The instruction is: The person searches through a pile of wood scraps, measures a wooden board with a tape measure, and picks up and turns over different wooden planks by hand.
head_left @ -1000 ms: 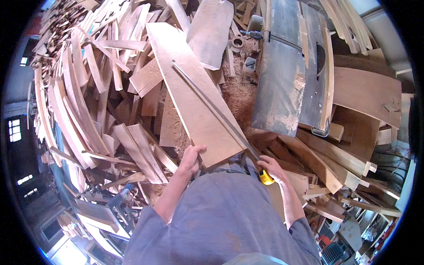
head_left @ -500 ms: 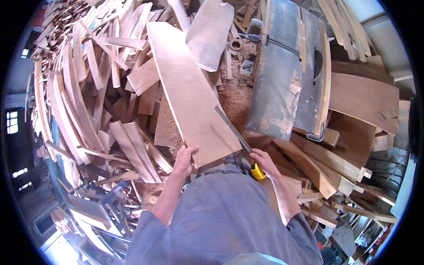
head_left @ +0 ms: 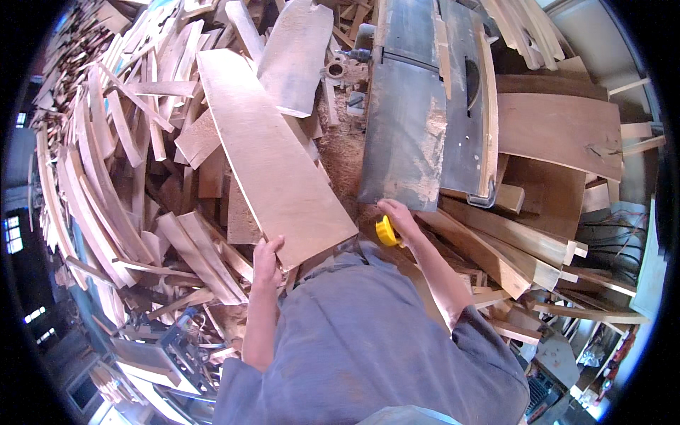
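My left hand (head_left: 268, 261) is closed on the near left corner of a long, pale wooden board (head_left: 276, 159), thumb on top. The board slopes away from my waist towards the far left. Near its right corner, apart from it, my right hand (head_left: 398, 218) is closed around a yellow tape measure (head_left: 385, 231). No long strip shows out of the tape measure. The fingers of my right hand are partly hidden beside the corner of the grey machine table.
The grey metal machine table (head_left: 404, 142) stands to the right of the board, with a saw blade (head_left: 473, 85) in its slot. Offcuts (head_left: 120, 163) heap up on the left. Thick beams (head_left: 489, 248) lie at right, and sawdust (head_left: 340, 152) covers the ground between.
The long dark strip that reached from my right hand over the board's edge is gone. My right hand has risen with the tape measure towards the machine table. My left hand keeps its hold.
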The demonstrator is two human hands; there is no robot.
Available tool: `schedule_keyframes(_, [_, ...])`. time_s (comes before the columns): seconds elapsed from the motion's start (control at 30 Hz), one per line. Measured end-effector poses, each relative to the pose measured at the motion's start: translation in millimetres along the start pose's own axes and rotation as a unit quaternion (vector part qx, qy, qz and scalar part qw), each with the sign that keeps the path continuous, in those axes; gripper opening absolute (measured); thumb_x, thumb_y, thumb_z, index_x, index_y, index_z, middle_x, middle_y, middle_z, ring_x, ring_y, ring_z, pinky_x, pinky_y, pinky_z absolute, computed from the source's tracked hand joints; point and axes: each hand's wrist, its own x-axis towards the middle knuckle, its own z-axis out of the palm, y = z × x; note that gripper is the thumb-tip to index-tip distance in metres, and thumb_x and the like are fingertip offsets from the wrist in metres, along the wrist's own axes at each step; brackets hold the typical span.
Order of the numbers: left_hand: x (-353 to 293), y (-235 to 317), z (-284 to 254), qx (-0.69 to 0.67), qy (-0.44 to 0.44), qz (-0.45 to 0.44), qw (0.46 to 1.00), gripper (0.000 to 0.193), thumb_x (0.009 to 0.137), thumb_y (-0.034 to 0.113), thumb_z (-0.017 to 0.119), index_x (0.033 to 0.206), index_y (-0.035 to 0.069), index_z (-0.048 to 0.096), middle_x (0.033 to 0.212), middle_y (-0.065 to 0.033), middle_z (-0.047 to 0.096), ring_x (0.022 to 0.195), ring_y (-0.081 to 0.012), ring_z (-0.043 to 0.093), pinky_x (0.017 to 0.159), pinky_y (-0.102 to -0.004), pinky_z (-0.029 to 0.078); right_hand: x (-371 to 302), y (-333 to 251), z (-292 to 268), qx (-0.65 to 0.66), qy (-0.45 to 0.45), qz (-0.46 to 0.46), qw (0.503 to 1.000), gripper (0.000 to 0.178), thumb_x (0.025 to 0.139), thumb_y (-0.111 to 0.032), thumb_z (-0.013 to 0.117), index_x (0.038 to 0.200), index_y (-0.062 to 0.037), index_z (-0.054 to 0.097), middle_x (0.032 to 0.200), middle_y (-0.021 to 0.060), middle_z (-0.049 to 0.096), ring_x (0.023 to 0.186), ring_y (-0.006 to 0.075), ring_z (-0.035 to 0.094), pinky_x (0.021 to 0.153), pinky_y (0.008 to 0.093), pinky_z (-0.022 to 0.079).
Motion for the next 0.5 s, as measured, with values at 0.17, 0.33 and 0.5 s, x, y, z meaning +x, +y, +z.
schedule_keyframes(0.17, [-6.5, 10.0, 11.2, 0.015, -0.013, 0.025, 0.999, 0.037, 0.091, 0.008, 0.061, 0.125, -0.005, 0.056, 0.114, -0.0143, 0.066, 0.100, -0.0228, 0.067, 0.091, -0.0372, 0.055, 38.6, -39.1, -7.8, 0.019, 0.044, 0.022, 0.999, 0.053, 0.092, -0.039, 0.068, 0.128, -0.0001, 0.061, 0.115, 0.0166, 0.068, 0.102, 0.0230, 0.064, 0.090, 0.0356, 0.050])
schedule_keyframes(0.33, [-1.0, 11.6, 22.2, 0.067, -0.026, 0.085, 0.994, 0.036, 0.090, 0.008, 0.062, 0.123, -0.007, 0.059, 0.113, -0.0134, 0.068, 0.101, -0.0203, 0.066, 0.090, -0.0338, 0.054, 89.6, -16.8, -38.7, -0.188, 0.126, -0.158, 0.961, 0.049, 0.089, -0.029, 0.069, 0.129, -0.0024, 0.059, 0.114, 0.0185, 0.067, 0.099, 0.0312, 0.065, 0.086, 0.0374, 0.052])
schedule_keyframes(0.5, [-6.7, 25.3, 31.4, 0.111, -0.034, 0.082, 0.990, 0.034, 0.089, 0.011, 0.064, 0.119, -0.007, 0.063, 0.108, -0.0107, 0.069, 0.097, -0.0179, 0.065, 0.086, -0.0312, 0.052, 2.5, -87.7, 6.0, -0.518, 0.235, -0.346, 0.746, 0.043, 0.083, -0.012, 0.070, 0.124, -0.0023, 0.060, 0.123, 0.0207, 0.062, 0.114, 0.0384, 0.059, 0.091, 0.0450, 0.051])
